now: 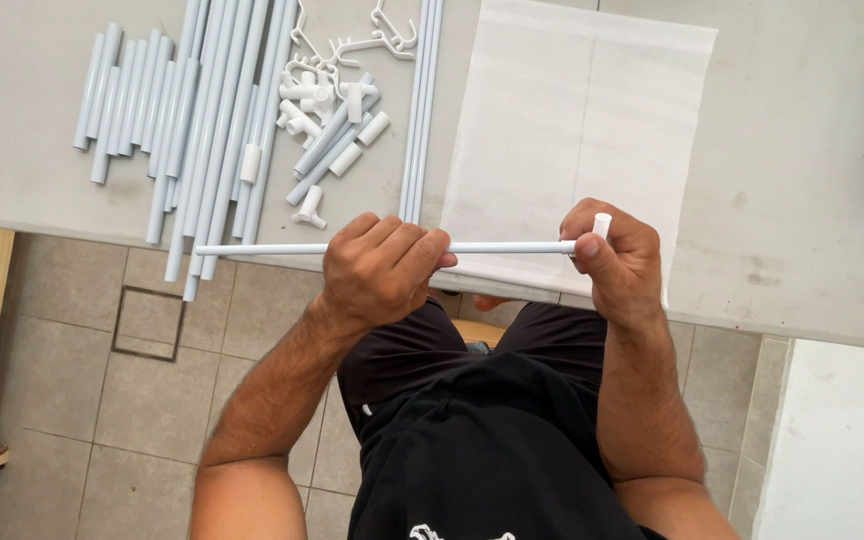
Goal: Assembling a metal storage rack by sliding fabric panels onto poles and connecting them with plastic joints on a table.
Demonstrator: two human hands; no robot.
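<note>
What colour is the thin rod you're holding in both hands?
White, a plain thin rod with no pattern, seen best in the head view, against the grey floor.

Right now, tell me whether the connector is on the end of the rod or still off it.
On. The white connector sits at the right end of the thin white rod, pinched in the right hand; the left hand grips mid-rod.

I see a white rod (pixel 282 248), pale blue-grey tubes (pixel 207 100), a white sheet (pixel 572 120), a grey table (pixel 812 200), black clothes (pixel 492 440) and beige floor tiles (pixel 102 400).
</note>
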